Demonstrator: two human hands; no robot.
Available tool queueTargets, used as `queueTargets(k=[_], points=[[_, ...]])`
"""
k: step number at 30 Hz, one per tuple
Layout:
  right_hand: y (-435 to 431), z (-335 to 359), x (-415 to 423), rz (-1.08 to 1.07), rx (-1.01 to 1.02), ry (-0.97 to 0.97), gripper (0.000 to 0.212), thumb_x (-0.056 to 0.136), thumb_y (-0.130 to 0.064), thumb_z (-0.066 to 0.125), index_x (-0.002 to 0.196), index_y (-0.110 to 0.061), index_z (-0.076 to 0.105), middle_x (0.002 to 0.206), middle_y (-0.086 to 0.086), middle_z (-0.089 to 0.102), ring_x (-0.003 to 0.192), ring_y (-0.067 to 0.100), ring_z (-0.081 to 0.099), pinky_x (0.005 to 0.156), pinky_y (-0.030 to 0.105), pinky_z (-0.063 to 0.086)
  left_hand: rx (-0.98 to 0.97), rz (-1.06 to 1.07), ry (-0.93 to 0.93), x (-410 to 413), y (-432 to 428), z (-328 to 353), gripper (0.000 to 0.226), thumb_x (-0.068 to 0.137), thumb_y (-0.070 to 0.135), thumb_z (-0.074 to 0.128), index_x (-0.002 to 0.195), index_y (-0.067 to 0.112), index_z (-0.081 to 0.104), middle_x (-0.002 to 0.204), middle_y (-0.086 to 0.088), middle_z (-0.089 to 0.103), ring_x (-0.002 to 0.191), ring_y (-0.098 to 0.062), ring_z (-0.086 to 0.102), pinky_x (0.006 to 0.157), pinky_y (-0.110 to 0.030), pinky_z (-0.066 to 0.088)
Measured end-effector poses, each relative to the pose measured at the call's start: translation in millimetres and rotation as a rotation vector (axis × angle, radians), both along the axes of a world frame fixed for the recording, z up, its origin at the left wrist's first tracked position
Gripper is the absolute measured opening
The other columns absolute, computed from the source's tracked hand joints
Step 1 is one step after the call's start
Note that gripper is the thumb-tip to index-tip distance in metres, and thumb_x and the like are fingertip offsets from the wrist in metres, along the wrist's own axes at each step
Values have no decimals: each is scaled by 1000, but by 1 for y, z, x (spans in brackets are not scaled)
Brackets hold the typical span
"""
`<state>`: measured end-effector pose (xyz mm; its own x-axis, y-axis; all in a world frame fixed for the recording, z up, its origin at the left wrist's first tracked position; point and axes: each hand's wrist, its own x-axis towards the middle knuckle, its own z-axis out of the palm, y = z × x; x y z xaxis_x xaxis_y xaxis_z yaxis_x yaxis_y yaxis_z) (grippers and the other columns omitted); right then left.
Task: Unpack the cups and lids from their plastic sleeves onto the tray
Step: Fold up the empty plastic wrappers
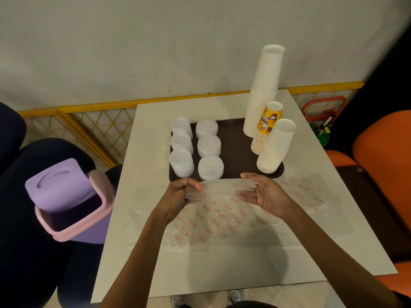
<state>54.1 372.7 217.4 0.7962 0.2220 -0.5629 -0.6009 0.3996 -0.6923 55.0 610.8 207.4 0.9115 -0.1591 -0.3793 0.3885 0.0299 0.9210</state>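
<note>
A dark brown tray (235, 138) sits on the white table. Several stacks of white lids (195, 150) stand on its left half. Three upside-down stacks of cups stand on its right side: a tall white stack (263, 90), a yellow printed stack (265, 127) and a shorter white stack (277, 145). An empty clear plastic sleeve (222, 214) with red print lies spread in front of the tray. My left hand (180, 194) pinches the sleeve's upper left edge. My right hand (264, 194) hovers palm-in over the sleeve, its fingers straight and touching the plastic.
A purple bin (66, 203) with a pink rim and raised lid stands left of the table. An orange chair (382, 156) is on the right. Dark seating fills the left. A second clear sleeve (311, 192) lies at the right of the table.
</note>
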Motion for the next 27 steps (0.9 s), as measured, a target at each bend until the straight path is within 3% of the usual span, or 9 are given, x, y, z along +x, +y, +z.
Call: queueTargets(k=[4,9,13,16,19,22,25,27], points=[[4,-2,3,126,-37,136,38,91,-46,50,113,-15,58,109,11,63,76,28,72,68,36,59,51,-9,-58,-3,6,-5,62,85,-23,37,57,20,72,71,3,68,66,-8,63,58,-20,52],[15,-7,3,270,-223,64,17,83,-10,67,99,-3,65,86,9,73,75,18,72,68,27,59,56,-15,-67,-9,17,-6,57,83,-23,36,62,16,72,76,0,71,73,-13,65,64,-20,53],[28,-7,16,279,-343,3,24,85,-9,66,108,-5,63,90,8,73,80,18,71,74,29,58,10,-76,38,-16,33,-1,29,75,2,49,70,13,75,90,-3,74,85,-15,68,74,-22,55],[47,-4,27,325,-445,-66,25,87,-8,65,111,-6,62,95,8,70,83,17,69,73,26,58,-1,-69,99,-20,55,-3,31,75,23,49,81,6,74,99,-9,74,90,-19,69,81,-26,55],[69,1,37,377,-530,-191,20,87,-10,65,107,-7,65,96,6,70,83,13,68,65,19,56,189,-77,131,-23,73,-4,35,96,32,50,86,9,75,98,-5,74,91,-19,68,82,-24,50],[103,1,45,465,-625,-351,8,87,-10,65,95,-9,67,90,8,68,82,14,65,69,18,54,465,-82,87,-27,91,-16,25,94,30,56,84,16,74,98,-5,72,89,-17,63,81,-24,43],[149,-7,53,573,-789,-527,12,85,-13,69,90,-2,70,86,19,68,75,17,60,72,26,46,642,23,-8,-32,117,-35,2,90,23,64,90,22,66,105,1,64,98,-16,59,83,-23,41],[178,-11,57,605,-796,-607,10,85,-13,70,88,-4,71,84,12,69,76,12,59,71,20,44,679,139,-67,-36,133,-42,24,85,16,70,101,20,53,111,4,55,102,-16,55,79,-21,40]])
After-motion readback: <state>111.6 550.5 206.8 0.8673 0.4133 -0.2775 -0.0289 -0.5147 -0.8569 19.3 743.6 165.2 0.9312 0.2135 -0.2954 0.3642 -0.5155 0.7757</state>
